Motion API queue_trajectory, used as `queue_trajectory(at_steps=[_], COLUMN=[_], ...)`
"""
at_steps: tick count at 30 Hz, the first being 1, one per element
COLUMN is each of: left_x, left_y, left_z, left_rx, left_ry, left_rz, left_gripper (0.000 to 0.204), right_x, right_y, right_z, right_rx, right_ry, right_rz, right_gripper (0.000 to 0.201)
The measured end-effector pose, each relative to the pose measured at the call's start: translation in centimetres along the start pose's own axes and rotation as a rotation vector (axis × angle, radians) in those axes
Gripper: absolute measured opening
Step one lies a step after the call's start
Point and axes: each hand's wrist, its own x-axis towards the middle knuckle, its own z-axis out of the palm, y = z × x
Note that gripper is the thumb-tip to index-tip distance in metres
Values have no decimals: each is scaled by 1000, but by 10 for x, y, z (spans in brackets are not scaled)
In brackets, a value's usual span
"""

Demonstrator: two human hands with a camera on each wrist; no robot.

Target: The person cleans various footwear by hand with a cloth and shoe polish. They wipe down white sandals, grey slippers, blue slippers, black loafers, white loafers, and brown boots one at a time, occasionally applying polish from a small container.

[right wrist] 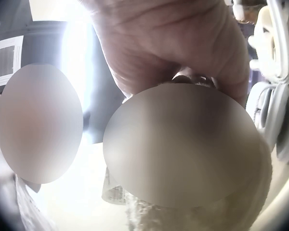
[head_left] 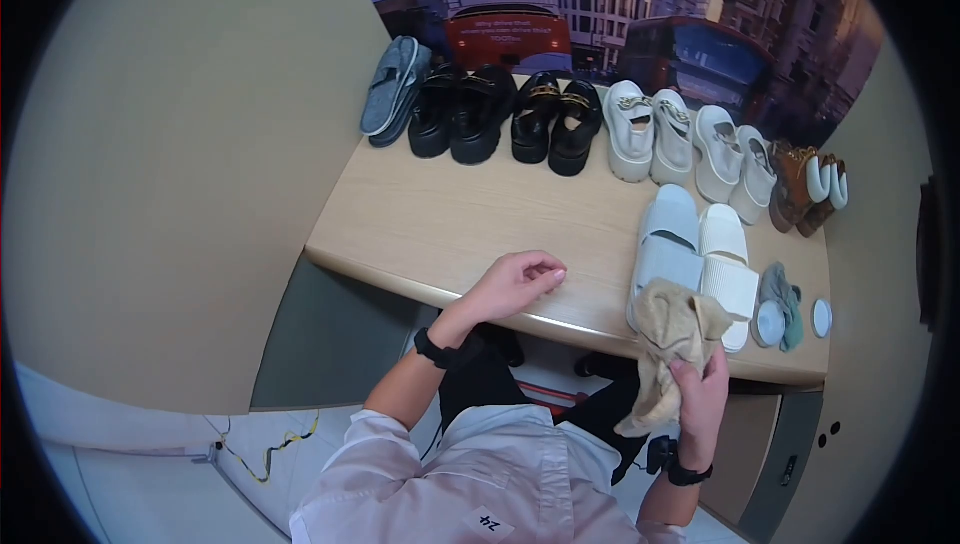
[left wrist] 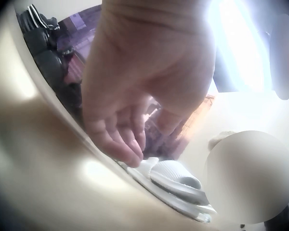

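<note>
In the head view my right hand (head_left: 703, 394) grips a crumpled beige cloth (head_left: 675, 319) at the table's front edge. The cloth hangs partly below the edge and overlaps the near end of the light blue slides (head_left: 668, 256). White ribbed slides (head_left: 722, 234) lie just right of these. My left hand (head_left: 515, 284) hovers over the front edge, apart from the cloth, its fingers loosely bent with nothing in them. The left wrist view shows the same hand (left wrist: 149, 72), palm side visible. In the right wrist view a blurred oval hides most of the cloth (right wrist: 260, 178).
Along the back stand grey slippers (head_left: 392, 94), black chunky shoes (head_left: 482, 119), black loafers (head_left: 575, 129), white chunky shoes (head_left: 630, 139) and brown boots (head_left: 797, 184). At right lie a grey-green cloth (head_left: 783, 289), a round tin (head_left: 768, 324) and a pale disc (head_left: 822, 319).
</note>
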Motion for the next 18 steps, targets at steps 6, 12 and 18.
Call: queue_trajectory(at_steps=[6, 12, 18], left_x=[-31, -15, 52], left_y=[15, 36, -8], left_z=[-60, -193, -358], left_rx=[-36, 0, 491], left_ry=[199, 651, 1157], left_rz=[23, 261, 40], left_gripper=[31, 26, 49], right_x=[49, 86, 95], right_y=[-23, 7, 34], right_z=[84, 120, 131], right_rx=[-384, -703, -863], right_ry=[-150, -27, -55], right_rz=[-273, -479, -492], right_gripper=[63, 71, 76])
